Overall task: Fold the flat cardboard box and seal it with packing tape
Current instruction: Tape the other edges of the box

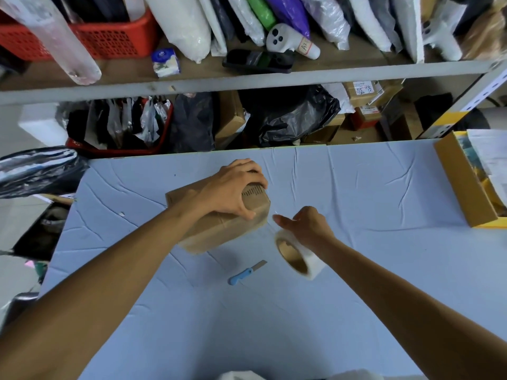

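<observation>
Left fingers (248, 168) grip box (219, 229), right fingers (282, 222) hold tape roll (310, 259) (knife (244, 274) lies near)

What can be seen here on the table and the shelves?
cardboard box: one, brown, table centre
tape roll: one, clear, brown core, beside the box
knife: one, blue handle, on table nearer the person
table: one, light blue cover
open carton: one, brown and yellow, table's right edge
red baskets: two, red, shelves at left
black bag: one, black, lower shelf
left hand: one, grips the cardboard box
right hand: one, holds the tape roll
</observation>
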Available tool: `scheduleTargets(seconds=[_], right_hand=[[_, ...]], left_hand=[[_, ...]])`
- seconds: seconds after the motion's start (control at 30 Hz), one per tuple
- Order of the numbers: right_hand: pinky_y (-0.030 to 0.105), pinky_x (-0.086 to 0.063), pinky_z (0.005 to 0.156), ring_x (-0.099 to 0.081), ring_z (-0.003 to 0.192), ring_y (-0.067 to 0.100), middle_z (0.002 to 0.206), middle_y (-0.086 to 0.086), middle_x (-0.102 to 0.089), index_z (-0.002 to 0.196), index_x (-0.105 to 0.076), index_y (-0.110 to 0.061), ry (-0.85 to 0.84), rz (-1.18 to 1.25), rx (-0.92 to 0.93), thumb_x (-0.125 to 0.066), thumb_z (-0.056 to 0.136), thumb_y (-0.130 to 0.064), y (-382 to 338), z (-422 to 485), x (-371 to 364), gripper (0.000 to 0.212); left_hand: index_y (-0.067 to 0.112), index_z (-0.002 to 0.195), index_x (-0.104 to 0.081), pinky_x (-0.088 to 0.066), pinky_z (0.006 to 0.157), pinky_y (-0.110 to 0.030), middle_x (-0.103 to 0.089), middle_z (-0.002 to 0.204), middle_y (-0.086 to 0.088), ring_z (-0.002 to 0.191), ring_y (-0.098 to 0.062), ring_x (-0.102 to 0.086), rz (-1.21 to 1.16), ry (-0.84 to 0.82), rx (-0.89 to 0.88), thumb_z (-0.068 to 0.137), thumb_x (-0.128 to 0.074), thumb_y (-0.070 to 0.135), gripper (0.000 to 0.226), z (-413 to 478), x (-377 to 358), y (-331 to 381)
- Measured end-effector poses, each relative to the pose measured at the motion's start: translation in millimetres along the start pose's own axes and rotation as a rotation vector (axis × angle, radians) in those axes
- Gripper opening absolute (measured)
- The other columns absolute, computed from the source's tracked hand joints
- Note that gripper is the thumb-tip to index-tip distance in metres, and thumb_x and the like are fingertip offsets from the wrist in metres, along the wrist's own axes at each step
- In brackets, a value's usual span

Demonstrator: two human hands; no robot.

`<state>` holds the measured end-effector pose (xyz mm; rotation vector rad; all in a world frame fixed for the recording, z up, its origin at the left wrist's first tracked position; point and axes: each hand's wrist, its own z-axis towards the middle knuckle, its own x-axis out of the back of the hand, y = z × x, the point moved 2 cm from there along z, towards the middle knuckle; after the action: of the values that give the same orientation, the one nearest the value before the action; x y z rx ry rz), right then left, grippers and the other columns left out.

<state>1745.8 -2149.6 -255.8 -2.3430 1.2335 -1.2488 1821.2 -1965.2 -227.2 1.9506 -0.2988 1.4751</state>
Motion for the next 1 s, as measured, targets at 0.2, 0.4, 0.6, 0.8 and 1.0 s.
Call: scheduleTargets(seconds=[0.2, 0.4, 0.6, 0.8, 1.0], right_hand=[[0.027, -0.044, 0.06, -0.063, 0.078, 0.025, 0.089, 0.006, -0.068, 0.105, -0.059, -0.02, -0.051, 0.295, 0.204, -0.073, 0.078, -0.039, 2.4, -12.4, 16.1, 0.035], [0.026, -0.037, 0.056, -0.057, 0.074, 0.022, 0.085, 0.004, -0.062, 0.094, -0.062, -0.014, -0.112, 0.049, 0.073, -0.07, 0.08, -0.046, 29.1, -5.9, 7.8, 0.036], [0.022, -0.041, 0.06, -0.059, 0.079, 0.017, 0.088, 0.001, -0.067, 0.098, -0.066, -0.014, -0.168, 0.26, 0.107, -0.068, 0.084, -0.042, 33.2, -9.7, 1.7, 0.031], [0.016, -0.047, 0.059, -0.064, 0.072, 0.012, 0.085, 0.002, -0.071, 0.095, -0.072, -0.017, -0.216, 0.473, 0.182, -0.068, 0.086, -0.03, 37.0, -22.9, 12.6, 0.016], [0.011, -0.045, 0.052, -0.061, 0.058, 0.006, 0.075, 0.002, -0.068, 0.088, -0.072, -0.011, -0.193, 0.441, 0.112, -0.074, 0.081, -0.027, 45.0, -17.3, 5.3, 0.017]], left_hand=[[0.035, 0.122, -0.051, -0.034, 0.102, -0.042, -0.034, 0.134, 0.006, 0.131, -0.015, -0.026, -0.006, -0.058, 0.049, 0.071, -0.072, 0.043, 0.056, -2.0, 3.8, -7.6], [0.036, 0.123, -0.051, -0.033, 0.1, -0.044, -0.031, 0.134, 0.006, 0.132, -0.017, -0.022, 0.021, -0.086, 0.058, 0.072, -0.072, 0.045, 0.056, -1.9, -0.2, -4.4], [0.043, 0.117, -0.053, -0.025, 0.108, -0.045, -0.029, 0.137, 0.007, 0.132, -0.019, -0.024, -0.067, -0.068, 0.091, 0.072, -0.075, 0.04, 0.051, -2.6, -1.9, -10.9], [0.039, 0.107, -0.066, -0.025, 0.109, -0.039, -0.036, 0.132, 0.011, 0.129, -0.014, -0.031, -0.246, -0.08, 0.172, 0.084, -0.063, 0.05, 0.025, 2.3, 2.0, -16.6], [0.03, 0.107, -0.068, -0.027, 0.094, -0.032, -0.041, 0.125, 0.009, 0.116, -0.017, -0.039, -0.146, 0.004, 0.21, 0.095, -0.047, 0.044, 0.027, 6.0, -5.8, -7.9]])
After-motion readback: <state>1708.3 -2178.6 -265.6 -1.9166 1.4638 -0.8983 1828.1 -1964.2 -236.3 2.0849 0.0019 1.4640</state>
